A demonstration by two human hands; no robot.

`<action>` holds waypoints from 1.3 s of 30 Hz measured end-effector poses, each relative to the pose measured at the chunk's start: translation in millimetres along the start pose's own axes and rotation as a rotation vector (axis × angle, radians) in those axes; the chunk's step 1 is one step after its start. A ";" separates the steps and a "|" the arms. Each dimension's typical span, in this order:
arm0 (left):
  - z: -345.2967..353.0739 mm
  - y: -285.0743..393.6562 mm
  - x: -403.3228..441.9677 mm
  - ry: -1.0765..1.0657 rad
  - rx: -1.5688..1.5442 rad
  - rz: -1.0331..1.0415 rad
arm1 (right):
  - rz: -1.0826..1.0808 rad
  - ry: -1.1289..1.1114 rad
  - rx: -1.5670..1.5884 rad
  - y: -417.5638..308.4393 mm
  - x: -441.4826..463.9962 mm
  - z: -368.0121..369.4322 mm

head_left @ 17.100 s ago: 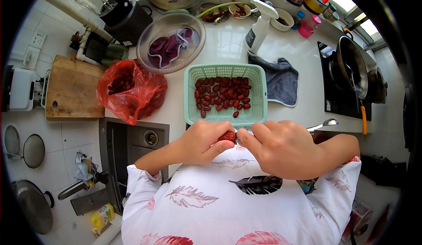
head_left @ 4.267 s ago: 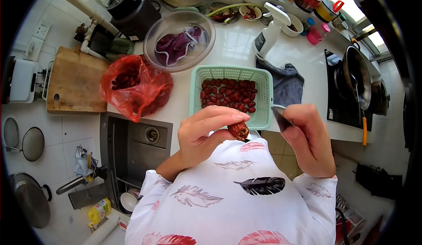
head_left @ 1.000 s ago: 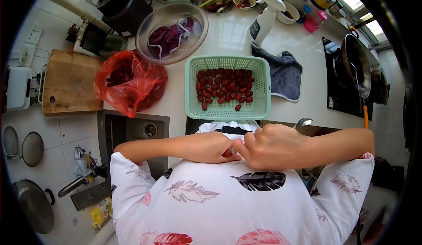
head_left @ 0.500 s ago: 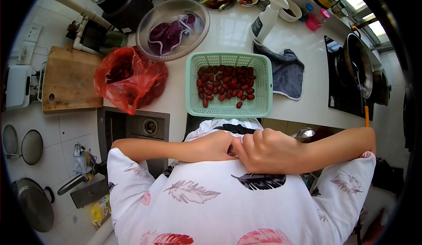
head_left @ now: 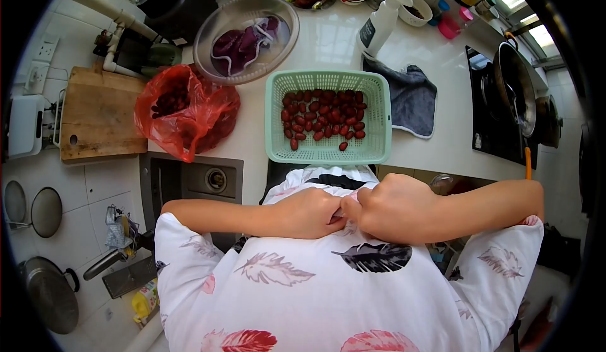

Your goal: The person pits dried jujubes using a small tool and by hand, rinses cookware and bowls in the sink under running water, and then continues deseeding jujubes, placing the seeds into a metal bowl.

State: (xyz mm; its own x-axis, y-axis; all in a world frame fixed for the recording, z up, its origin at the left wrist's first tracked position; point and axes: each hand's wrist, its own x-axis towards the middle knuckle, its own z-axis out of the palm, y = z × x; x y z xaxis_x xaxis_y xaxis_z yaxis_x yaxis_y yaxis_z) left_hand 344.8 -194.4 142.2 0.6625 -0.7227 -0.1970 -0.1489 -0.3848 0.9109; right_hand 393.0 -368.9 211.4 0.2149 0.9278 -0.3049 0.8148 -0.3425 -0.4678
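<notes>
Left hand [head_left: 307,213] and right hand [head_left: 404,210], apart earlier, now meet (head view) | fingers of both curled closed; grip hidden, cannot tell | dates [head_left: 323,117] in basket [head_left: 328,158], more in bag [head_left: 211,109]; purple cloth [head_left: 233,49] in bowl [head_left: 287,44] | basket at front edge of counter [head_left: 453,112], which stretches from towel [head_left: 413,99] to stove [head_left: 488,128]

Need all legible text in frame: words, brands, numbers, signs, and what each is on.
No text is legible.
Spray bottle: dark label with pale marks, too small to read.
Yellow bottle: printed label, too blurred to read.
Hob: small pale marking near its front left corner, too small to read.
</notes>
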 end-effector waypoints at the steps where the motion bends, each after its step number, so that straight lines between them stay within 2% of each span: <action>1: -0.7 0.3 0.1 0.000 0.009 0.018 | 0.001 0.001 0.001 0.5 -0.2 -0.6; 11: -0.6 -4.1 1.1 0.009 0.067 0.153 | -0.005 0.011 -0.006 -1.0 -4.9 -6.4; 19: -1.3 -3.4 -0.1 0.009 0.092 0.180 | -0.044 -0.002 -0.039 0.4 -6.5 -8.2; 22: -3.1 1.7 -1.1 0.003 0.068 0.144 | -0.067 0.064 -0.061 -0.1 -9.7 -2.8; 24: -3.7 3.4 -1.4 -0.008 0.049 0.107 | -0.141 0.215 -0.195 -0.9 -12.5 1.6; 30: -7.0 2.0 2.3 -0.135 -0.018 -0.046 | -0.252 0.310 -0.525 3.6 -12.5 10.4; 34: -5.8 -5.3 3.6 -0.160 -0.164 -0.040 | -0.196 0.236 -0.542 -2.6 -15.1 11.5; 37: -6.5 -5.0 3.3 -0.150 -0.223 -0.042 | -0.184 0.352 -0.556 -2.8 -13.0 17.2; 39: -6.0 -10.2 5.0 -0.161 -0.234 -0.056 | -0.248 0.442 -0.687 -2.7 -9.1 17.9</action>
State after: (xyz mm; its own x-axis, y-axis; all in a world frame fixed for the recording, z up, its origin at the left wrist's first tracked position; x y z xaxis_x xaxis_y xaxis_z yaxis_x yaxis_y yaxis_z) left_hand 354.1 -190.6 134.1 0.5370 -0.7931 -0.2875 0.0708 -0.2972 0.9522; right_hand 379.1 -379.0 200.5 0.0612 0.9855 0.1580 0.9810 -0.0885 0.1725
